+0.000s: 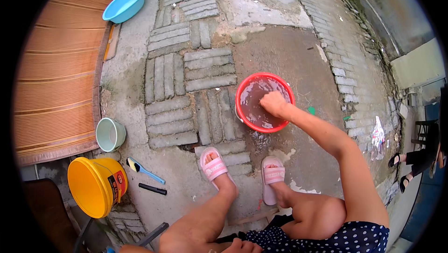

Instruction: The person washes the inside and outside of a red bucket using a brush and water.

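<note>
Right hand [274,104]: fingers curled, tips hidden, hold unclear
Red round plastic bucket [264,75]: around those fingers, with murky brown water [252,104]
Left hand [241,247]: fingers half-bent, hold unclear

From here I see room over the paving [171,85] between the red bucket [264,130] and the small pot [110,134]; the right arm [333,136] blocks the bucket's near right side, and slippers [215,167] stand before it.

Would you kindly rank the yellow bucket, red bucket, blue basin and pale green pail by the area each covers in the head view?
Largest: yellow bucket and red bucket, too alike to rank
Next: blue basin
Smallest: pale green pail
</note>
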A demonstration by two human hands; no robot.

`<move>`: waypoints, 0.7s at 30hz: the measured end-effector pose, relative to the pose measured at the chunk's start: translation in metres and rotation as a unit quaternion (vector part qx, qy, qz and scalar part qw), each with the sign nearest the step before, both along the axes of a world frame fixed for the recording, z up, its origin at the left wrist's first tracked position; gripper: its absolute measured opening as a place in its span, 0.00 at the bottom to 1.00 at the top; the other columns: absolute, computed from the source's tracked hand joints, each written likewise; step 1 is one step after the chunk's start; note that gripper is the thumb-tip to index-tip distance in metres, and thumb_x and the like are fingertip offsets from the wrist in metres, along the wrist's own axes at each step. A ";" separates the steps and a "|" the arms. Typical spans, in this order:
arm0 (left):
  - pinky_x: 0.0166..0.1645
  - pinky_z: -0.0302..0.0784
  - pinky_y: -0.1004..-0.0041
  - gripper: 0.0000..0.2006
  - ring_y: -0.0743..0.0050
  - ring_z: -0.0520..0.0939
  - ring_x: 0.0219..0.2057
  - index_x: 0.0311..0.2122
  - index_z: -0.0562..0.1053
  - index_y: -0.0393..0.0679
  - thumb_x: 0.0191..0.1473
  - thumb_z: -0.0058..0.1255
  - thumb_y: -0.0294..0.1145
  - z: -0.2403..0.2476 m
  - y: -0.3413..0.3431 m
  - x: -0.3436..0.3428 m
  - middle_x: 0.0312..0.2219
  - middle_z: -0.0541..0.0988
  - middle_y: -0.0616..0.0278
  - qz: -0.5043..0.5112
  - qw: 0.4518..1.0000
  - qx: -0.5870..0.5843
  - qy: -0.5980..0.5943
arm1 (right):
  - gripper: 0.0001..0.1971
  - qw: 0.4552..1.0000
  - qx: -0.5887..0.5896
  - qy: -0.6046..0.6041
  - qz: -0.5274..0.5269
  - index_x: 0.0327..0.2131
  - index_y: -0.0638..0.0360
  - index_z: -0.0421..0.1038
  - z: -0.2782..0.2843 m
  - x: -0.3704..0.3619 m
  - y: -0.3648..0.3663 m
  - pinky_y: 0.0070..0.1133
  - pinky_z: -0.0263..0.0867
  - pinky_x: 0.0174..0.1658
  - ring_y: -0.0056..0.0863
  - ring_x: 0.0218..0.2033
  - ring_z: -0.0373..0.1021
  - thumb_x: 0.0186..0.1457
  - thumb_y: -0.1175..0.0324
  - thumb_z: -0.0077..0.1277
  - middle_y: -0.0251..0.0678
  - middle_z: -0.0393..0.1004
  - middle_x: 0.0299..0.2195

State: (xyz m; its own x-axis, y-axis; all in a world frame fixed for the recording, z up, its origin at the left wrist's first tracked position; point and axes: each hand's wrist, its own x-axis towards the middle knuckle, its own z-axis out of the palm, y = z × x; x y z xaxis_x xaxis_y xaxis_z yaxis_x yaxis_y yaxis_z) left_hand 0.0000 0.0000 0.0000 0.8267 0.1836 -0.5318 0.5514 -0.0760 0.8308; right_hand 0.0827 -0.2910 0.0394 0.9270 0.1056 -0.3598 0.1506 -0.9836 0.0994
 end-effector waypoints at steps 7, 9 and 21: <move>0.59 0.53 0.79 0.23 0.77 0.61 0.55 0.56 0.58 0.41 0.61 0.34 0.44 -0.041 0.013 -0.018 0.54 0.62 0.66 -0.041 0.991 0.100 -0.076 | 0.08 0.983 0.111 -0.088 -0.115 0.26 0.53 0.74 0.001 -0.025 0.029 0.35 0.68 0.28 0.40 0.25 0.73 0.48 0.64 0.46 0.42 0.74 0.21; 0.59 0.53 0.79 0.23 0.77 0.62 0.54 0.55 0.59 0.42 0.60 0.35 0.45 -0.056 0.011 -0.028 0.53 0.62 0.66 -0.047 0.982 0.157 -0.097 | 0.08 0.965 0.150 -0.151 -0.153 0.29 0.50 0.73 0.003 -0.028 0.026 0.36 0.66 0.27 0.41 0.24 0.73 0.50 0.61 0.47 0.42 0.74 0.20; 0.59 0.52 0.78 0.23 0.77 0.61 0.55 0.56 0.58 0.42 0.60 0.35 0.45 -0.017 0.006 -0.013 0.55 0.61 0.66 -0.008 0.998 0.020 -0.054 | 0.07 0.909 0.174 -0.343 -0.159 0.30 0.55 0.72 0.054 -0.038 -0.026 0.34 0.58 0.39 0.39 0.36 0.66 0.45 0.66 0.51 0.41 0.68 0.31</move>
